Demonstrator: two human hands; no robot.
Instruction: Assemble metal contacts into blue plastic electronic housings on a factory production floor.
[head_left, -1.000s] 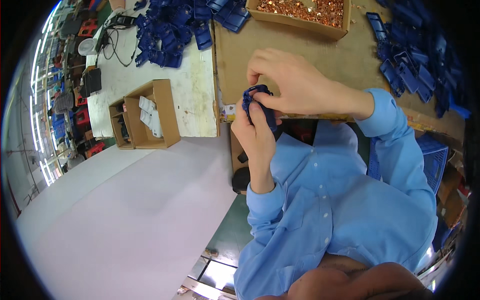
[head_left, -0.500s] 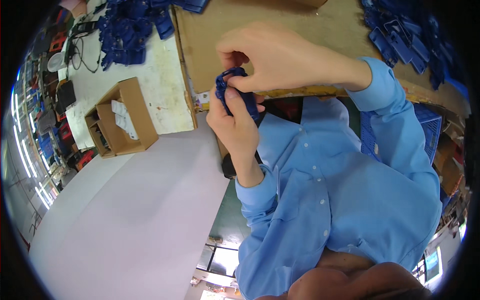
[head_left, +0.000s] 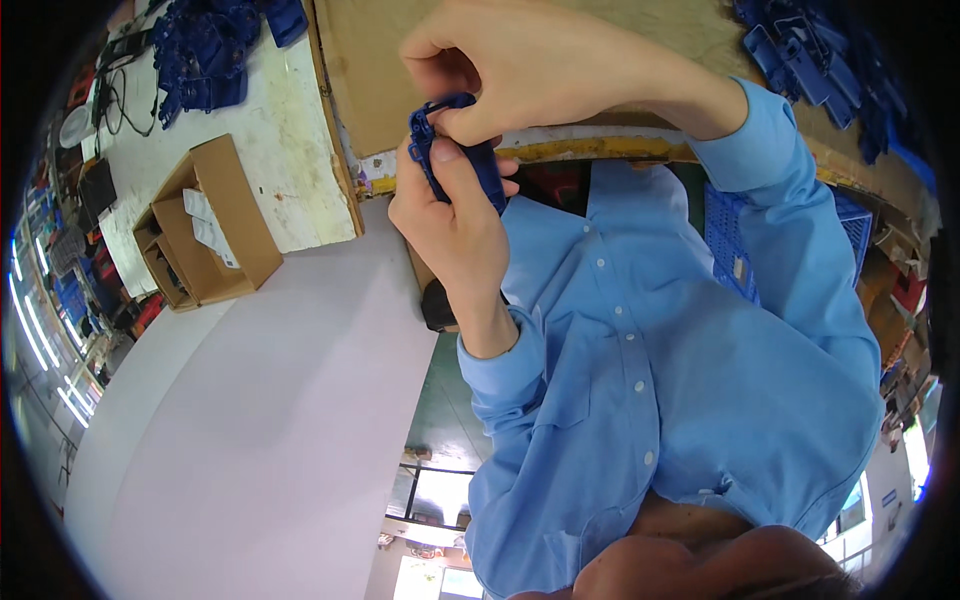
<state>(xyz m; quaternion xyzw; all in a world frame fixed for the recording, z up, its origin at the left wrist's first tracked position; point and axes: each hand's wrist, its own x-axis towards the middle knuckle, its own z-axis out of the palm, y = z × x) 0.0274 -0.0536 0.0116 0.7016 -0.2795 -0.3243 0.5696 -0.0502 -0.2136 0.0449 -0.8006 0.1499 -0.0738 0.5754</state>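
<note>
My left hand (head_left: pixel 455 220) is closed around a dark-blue plastic housing (head_left: pixel 487 178), its thumb pressed on the near edge. The housing is tilted, with small tabs and holes along its upper left end. From the right, my right hand (head_left: pixel 535 75) reaches over it, thumb and fingers bent in a pinch at the housing's top end. Whether a smaller piece sits between those right fingertips is hidden. Both hands are above the near edge of the workbench, in front of my blue shirt.
Many similar blue plastic parts lie heaped on the white table (head_left: pixel 290 190) at upper left. Another pile of blue parts (head_left: pixel 800 60) is at upper right. An open cardboard box (head_left: pixel 235 210) holds white packets. A blue plastic crate (head_left: pixel 730 240) stands beside my body.
The view has shifted, so the table, box and piles sit further left and higher. Both hands still hold the housing, with the right thumb still at its top end.
</note>
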